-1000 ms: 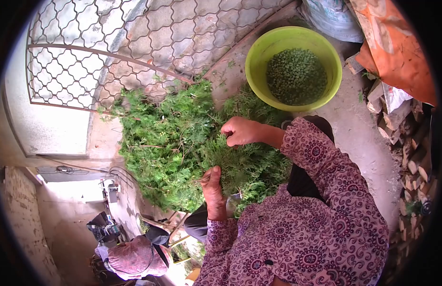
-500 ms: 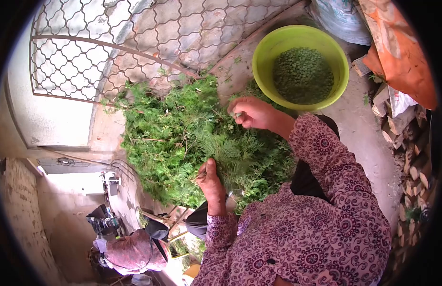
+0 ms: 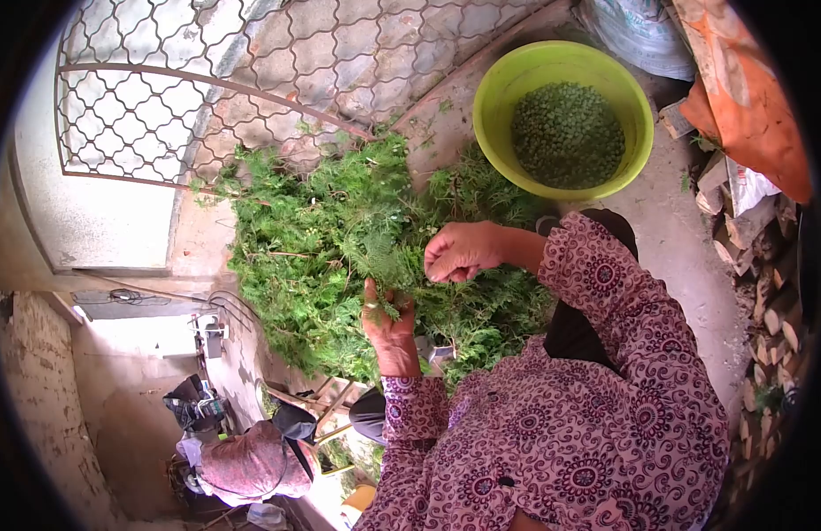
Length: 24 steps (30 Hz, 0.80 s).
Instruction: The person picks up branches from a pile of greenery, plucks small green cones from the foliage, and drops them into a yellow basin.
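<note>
A large pile of feathery green conifer branches [image 3: 313,230] lies on the ground in front of me. My left hand [image 3: 391,327] is closed around a leafy sprig [image 3: 375,257], whose foliage fans out above the fingers over the pile. To the right of it, my right hand [image 3: 463,252] is held with its fingers bent together at the sprig's edge; whatever lies between those fingertips is hidden. Behind the right hand stands a yellow-green tub [image 3: 636,150], partly filled with many small round green pieces [image 3: 570,133] that look like cones or berries.
A wire lattice panel [image 3: 339,66] borders the pile at the back. Split firewood [image 3: 760,301] is stacked at the right, below an orange sheet [image 3: 747,97]. Another person [image 3: 255,460] is at the lower left. A white sack [image 3: 636,35] stands behind the tub.
My right hand has moved down from beside the tub toward the sprig, and its fingers have drawn closer together. My left hand has turned slightly, with the sprig still in it.
</note>
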Each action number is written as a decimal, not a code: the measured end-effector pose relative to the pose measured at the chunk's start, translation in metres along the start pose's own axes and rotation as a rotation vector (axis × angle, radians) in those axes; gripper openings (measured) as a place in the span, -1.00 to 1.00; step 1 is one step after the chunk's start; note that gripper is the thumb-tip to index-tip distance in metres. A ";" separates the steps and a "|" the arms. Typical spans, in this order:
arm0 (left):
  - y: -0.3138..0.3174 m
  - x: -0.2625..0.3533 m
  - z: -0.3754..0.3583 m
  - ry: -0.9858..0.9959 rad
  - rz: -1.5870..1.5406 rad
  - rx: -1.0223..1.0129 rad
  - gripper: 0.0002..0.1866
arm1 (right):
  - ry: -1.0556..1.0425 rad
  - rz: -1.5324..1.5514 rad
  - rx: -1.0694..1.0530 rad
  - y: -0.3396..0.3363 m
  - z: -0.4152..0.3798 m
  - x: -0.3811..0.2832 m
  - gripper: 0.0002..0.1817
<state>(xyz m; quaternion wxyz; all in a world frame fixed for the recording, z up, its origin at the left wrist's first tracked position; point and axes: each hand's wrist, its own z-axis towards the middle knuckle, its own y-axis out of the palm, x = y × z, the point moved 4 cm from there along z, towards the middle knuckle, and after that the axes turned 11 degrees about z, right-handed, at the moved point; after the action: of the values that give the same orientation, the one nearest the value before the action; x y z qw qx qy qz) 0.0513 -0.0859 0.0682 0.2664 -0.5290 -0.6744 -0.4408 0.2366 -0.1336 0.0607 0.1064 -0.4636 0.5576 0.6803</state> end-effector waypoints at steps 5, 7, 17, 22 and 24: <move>0.015 -0.005 -0.005 0.074 0.088 0.112 -0.76 | 0.016 0.057 -0.073 0.011 0.003 0.006 -0.74; 0.004 -0.010 0.010 0.171 0.109 0.002 -0.70 | 0.026 0.023 -0.064 0.012 0.003 0.006 -0.72; 0.007 -0.010 0.010 0.405 0.343 0.057 -0.72 | 0.091 0.082 0.010 0.010 0.013 0.024 -0.73; 0.017 -0.009 0.005 0.326 0.348 -0.004 -0.70 | 0.021 0.074 -0.035 0.015 0.013 0.023 -0.81; 0.022 -0.011 0.000 0.340 0.448 0.047 -0.69 | 0.121 0.144 -0.166 0.028 0.012 0.025 -0.80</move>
<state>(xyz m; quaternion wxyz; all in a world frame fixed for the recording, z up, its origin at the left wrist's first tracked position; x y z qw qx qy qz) 0.0755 -0.0897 0.0662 0.4787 -0.5772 -0.4964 -0.4373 0.1982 -0.1426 0.0603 -0.0152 -0.4697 0.5364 0.7010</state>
